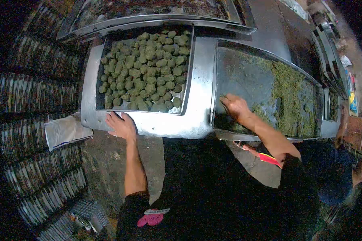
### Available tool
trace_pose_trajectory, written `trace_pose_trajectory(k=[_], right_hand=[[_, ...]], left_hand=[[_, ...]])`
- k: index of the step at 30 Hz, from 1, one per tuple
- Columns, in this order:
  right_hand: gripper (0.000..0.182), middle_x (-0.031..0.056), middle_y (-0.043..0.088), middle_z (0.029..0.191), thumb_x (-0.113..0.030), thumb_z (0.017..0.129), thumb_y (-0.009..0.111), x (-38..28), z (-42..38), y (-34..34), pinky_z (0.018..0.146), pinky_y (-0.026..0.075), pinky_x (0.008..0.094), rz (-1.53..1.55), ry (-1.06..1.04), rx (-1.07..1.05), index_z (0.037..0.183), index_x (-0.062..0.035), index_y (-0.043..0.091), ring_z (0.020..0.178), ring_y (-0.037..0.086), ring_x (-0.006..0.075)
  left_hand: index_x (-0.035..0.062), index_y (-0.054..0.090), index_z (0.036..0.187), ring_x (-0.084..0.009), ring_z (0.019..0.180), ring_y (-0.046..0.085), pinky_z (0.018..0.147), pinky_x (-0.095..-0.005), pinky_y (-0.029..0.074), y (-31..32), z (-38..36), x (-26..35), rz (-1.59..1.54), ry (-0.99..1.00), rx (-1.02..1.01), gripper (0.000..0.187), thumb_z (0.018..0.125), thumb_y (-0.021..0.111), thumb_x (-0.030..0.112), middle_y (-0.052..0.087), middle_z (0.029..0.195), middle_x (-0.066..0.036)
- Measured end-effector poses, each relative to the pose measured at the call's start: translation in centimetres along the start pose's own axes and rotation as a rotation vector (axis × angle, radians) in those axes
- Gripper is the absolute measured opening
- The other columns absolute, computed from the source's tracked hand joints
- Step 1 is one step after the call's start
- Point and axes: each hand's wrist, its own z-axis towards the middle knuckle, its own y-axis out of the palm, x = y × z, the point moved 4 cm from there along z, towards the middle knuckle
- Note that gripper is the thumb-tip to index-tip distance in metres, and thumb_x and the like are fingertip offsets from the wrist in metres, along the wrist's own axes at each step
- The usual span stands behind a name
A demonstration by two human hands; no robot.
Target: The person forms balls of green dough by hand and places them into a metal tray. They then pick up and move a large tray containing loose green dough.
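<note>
My left hand [122, 126] rests with fingers spread at the front edge of the metal table [161, 126], its fingertips by the rim of a tray [138, 112]. Piled in that tray are many rough green balls [151, 72]. On the right, my right hand [235, 107] reaches into a second, shallow tray [214, 86] near its left end. Its fingers are curled together, and whatever they hold is hidden or too small to make out. Loose green crumbs [291, 86] cover mainly the right part of this second tray.
Behind the trays stands a large dark metal pan [157, 18]. Racks of stacked trays [40, 94] line the left side, with a whitish wrapped slab [66, 130] by the table. Another person [330, 172] is close on my right, beside a further tray of balls [333, 105].
</note>
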Motion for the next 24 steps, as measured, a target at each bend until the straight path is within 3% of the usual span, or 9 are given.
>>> trace_pose_trajectory(k=[3,6,7,9,11,14,19,23,24], right_hand=[[0.035,0.0136,0.059,0.098,-0.014,0.075,0.060,1.7,0.8,-0.3,0.070,0.050,0.0387,-0.019,0.050,-0.096,0.109,-0.0097,0.060,0.081,0.059,0.0295],[0.032,0.0059,0.062,0.102,-0.024,0.080,0.063,4.5,0.2,-3.4,0.063,0.050,0.0303,0.955,0.624,-0.045,0.109,-0.0104,0.060,0.075,0.059,0.0150],[0.032,0.0059,0.062,0.102,-0.024,0.080,0.063,4.5,-0.2,-3.6,0.063,0.050,0.0303,0.951,0.613,-0.038,0.109,-0.0104,0.060,0.075,0.059,0.0150],[0.033,0.0029,0.061,0.092,-0.026,0.080,0.065,4.4,-2.0,-3.5,0.059,0.048,0.0284,1.850,0.691,0.340,0.107,-0.0087,0.058,0.073,0.058,0.0137],[0.027,0.0009,0.056,0.077,-0.027,0.082,0.064,4.7,-2.9,-2.3,0.050,0.044,0.0267,1.675,0.795,0.400,0.096,-0.0061,0.056,0.068,0.056,0.0116],[0.031,0.0047,0.058,0.075,-0.030,0.082,0.063,3.7,-2.8,-1.5,0.048,0.041,0.0290,1.527,0.779,0.417,0.097,-0.0035,0.056,0.064,0.055,0.0114],[0.043,0.0120,0.061,0.080,-0.041,0.083,0.059,3.9,-2.9,-2.2,0.054,0.042,0.0304,0.807,0.801,0.495,0.084,0.0024,0.059,0.061,0.053,0.0152],[0.045,0.0100,0.062,0.079,-0.043,0.085,0.054,2.6,-3.4,-4.0,0.058,0.044,0.0300,0.750,0.646,0.354,0.085,0.0014,0.062,0.065,0.055,0.0165],[0.043,0.0086,0.061,0.078,-0.042,0.085,0.054,2.3,-3.7,-4.2,0.058,0.044,0.0302,0.990,0.681,0.330,0.088,0.0005,0.063,0.066,0.056,0.0158]], left_hand=[[0.0071,0.039,0.132,-0.0299,0.135,0.019,0.101,-0.0639,0.009,-0.3,0.1,0.4,-0.010,0.005,0.004,0.054,0.086,0.044,0.035,0.029,0.143,-0.012],[0.0071,0.039,0.132,-0.0299,0.135,0.019,0.101,-0.0643,0.009,-0.3,0.1,0.4,-0.010,-0.011,-0.003,0.054,0.087,0.044,0.035,0.028,0.144,-0.012],[0.0072,0.038,0.133,-0.0299,0.135,0.019,0.101,-0.0648,0.009,-0.2,0.1,0.3,-0.010,-0.008,-0.007,0.054,0.087,0.043,0.035,0.028,0.144,-0.012],[0.0073,0.038,0.133,-0.0299,0.135,0.018,0.101,-0.0651,0.009,-0.7,0.0,0.3,-0.030,0.000,-0.014,0.054,0.087,0.043,0.035,0.028,0.144,-0.012],[0.0074,0.037,0.133,-0.0299,0.135,0.018,0.100,-0.0655,0.009,-0.7,-0.2,0.5,-0.053,0.019,-0.023,0.055,0.087,0.043,0.035,0.027,0.144,-0.013],[0.0072,0.037,0.133,-0.0301,0.135,0.019,0.100,-0.0660,0.010,-0.7,-0.3,0.5,-0.038,-0.001,-0.002,0.056,0.085,0.043,0.035,0.028,0.144,-0.013],[0.0071,0.038,0.132,-0.0306,0.134,0.021,0.100,-0.0650,0.011,-1.1,-0.4,0.7,-0.027,-0.028,-0.052,0.054,0.085,0.044,0.033,0.027,0.144,-0.012],[0.0064,0.040,0.131,-0.0309,0.135,0.020,0.102,-0.0639,0.009,-1.3,-0.6,1.0,-0.026,-0.031,-0.033,0.053,0.086,0.044,0.034,0.027,0.144,-0.013],[0.0066,0.040,0.131,-0.0309,0.135,0.020,0.102,-0.0638,0.010,-0.9,-0.4,0.7,-0.016,-0.024,-0.016,0.053,0.086,0.044,0.034,0.027,0.144,-0.013]])
